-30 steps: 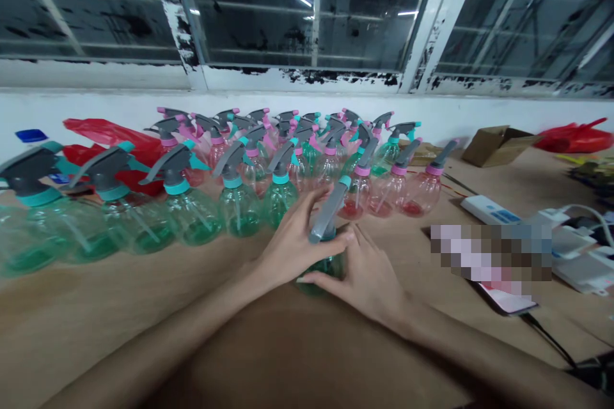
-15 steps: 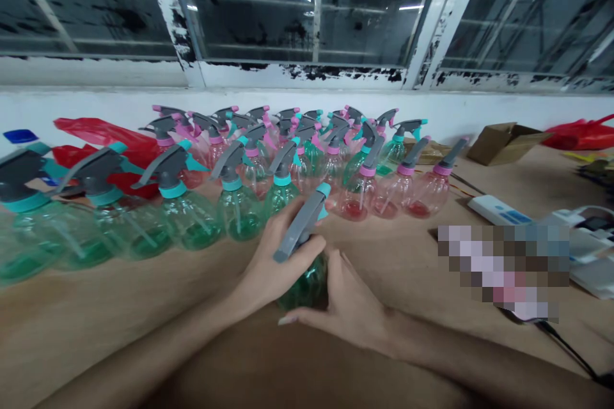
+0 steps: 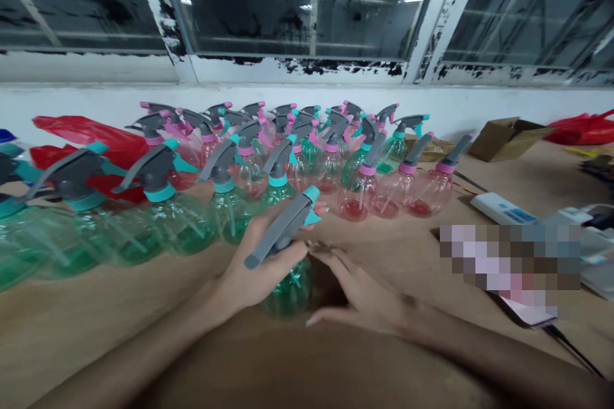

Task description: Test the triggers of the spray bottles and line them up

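Note:
My left hand (image 3: 263, 262) is wrapped round the neck of a green spray bottle (image 3: 288, 297), just below its grey and teal trigger head. The bottle stands on the table near me, and the hand hides its collar. To its right, my right hand (image 3: 362, 291) is open, thumb and fingers apart. Its fingertips are close to the bottle's upper side; whether they touch my left hand I cannot tell. Beyond my hands, several green spray bottles (image 3: 187, 230) with teal collars form a row to the left. Several pink spray bottles (image 3: 357, 198) stand to the right.
More pink and green bottles crowd the back by the white wall. Red plastic bags (image 3: 91, 134) lie at the back left. On the right are a cardboard box (image 3: 503, 137), a white power strip (image 3: 501, 209) and a blurred-out phone (image 3: 527, 313) with a cable.
My right hand has come off the bottle's side and opened, leaving a gap. My left hand and the bottle have shifted slightly left in view.

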Available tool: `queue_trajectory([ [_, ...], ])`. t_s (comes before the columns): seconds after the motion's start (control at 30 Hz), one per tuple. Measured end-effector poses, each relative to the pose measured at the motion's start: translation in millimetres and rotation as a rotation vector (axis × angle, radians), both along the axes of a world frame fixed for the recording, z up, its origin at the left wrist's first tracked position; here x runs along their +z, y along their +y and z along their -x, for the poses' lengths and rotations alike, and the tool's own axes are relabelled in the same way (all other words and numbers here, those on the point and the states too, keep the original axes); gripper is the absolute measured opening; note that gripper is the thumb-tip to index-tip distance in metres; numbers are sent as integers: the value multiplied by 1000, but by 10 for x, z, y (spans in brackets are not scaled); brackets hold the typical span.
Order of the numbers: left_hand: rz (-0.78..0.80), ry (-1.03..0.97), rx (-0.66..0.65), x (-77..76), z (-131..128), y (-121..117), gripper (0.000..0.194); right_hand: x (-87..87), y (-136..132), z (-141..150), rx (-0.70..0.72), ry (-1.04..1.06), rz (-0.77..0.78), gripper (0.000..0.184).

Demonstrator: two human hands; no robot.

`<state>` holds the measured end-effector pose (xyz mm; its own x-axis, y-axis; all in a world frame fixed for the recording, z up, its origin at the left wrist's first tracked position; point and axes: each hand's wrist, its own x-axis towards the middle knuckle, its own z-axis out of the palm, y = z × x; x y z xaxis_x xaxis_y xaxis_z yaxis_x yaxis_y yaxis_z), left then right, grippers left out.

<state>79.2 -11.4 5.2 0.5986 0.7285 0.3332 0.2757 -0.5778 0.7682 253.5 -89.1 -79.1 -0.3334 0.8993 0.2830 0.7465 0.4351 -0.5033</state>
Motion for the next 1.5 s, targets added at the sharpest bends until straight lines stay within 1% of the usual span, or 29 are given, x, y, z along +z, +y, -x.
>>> queue_trajectory([
  [0.1,-11,9,-36,32,-7,23,30,-123,44,-144,-19,-67,-11,78],
  [0.2,17,12,-51,48,-12,25,39,-222,81,-245,-21,-109,-57,71],
  [0.33,67,-1,-39,49,-22,11,36,-283,106,-286,-11,-133,-102,67],
  [0.5,77,-5,-6,51,-30,6,19,-284,101,-287,-15,-120,-97,66],
  [0.63,52,1,8,36,-20,13,18,-259,97,-323,-31,-101,-32,64],
  [0.8,9,24,14,35,-12,9,10,-241,99,-365,-69,-58,2,61],
  [0.97,14,16,10,56,-15,4,4,-221,82,-355,-53,-104,35,62],
  [1.1,32,3,-19,58,-10,1,7,-225,77,-358,-48,-128,29,62],
  [1.3,31,21,0,81,-17,-3,5,-250,78,-364,-45,-110,-6,62],
  [1.4,-14,20,-5,93,-25,-3,6,-249,74,-360,-44,-111,-9,62],
  [1.5,-50,40,17,90,-23,-7,6,-240,70,-354,-52,-111,-5,61],
])
